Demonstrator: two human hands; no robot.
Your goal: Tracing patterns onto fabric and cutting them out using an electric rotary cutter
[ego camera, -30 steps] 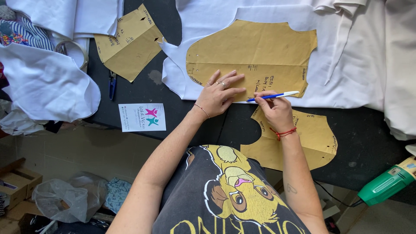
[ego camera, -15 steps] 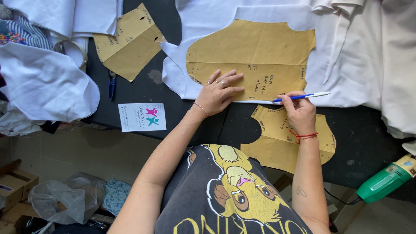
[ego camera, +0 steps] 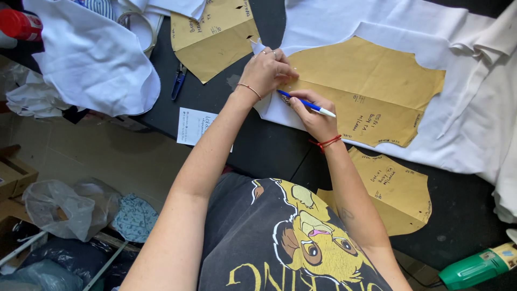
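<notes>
A large tan paper pattern piece [ego camera: 371, 86] lies on white fabric [ego camera: 344, 21] spread over a dark table [ego camera: 269, 151]. My left hand [ego camera: 268, 71] presses down on the pattern's left tip with curled fingers. My right hand [ego camera: 315, 116] holds a blue and white pen [ego camera: 307, 103], its tip at the pattern's left edge just below my left hand. A red thread bracelet circles each wrist.
A second tan pattern piece [ego camera: 215, 35] lies at the upper left, a third [ego camera: 396, 191] near my right elbow. Blue snips [ego camera: 177, 83], a white card [ego camera: 194, 126], loose white cloth [ego camera: 91, 59], a red-capped bottle [ego camera: 19, 24] and a green power tool [ego camera: 476, 267] surround me.
Both hands have shifted from the pattern's lower right edge to its left tip. The pen now points left, and the view has closed in on the table.
</notes>
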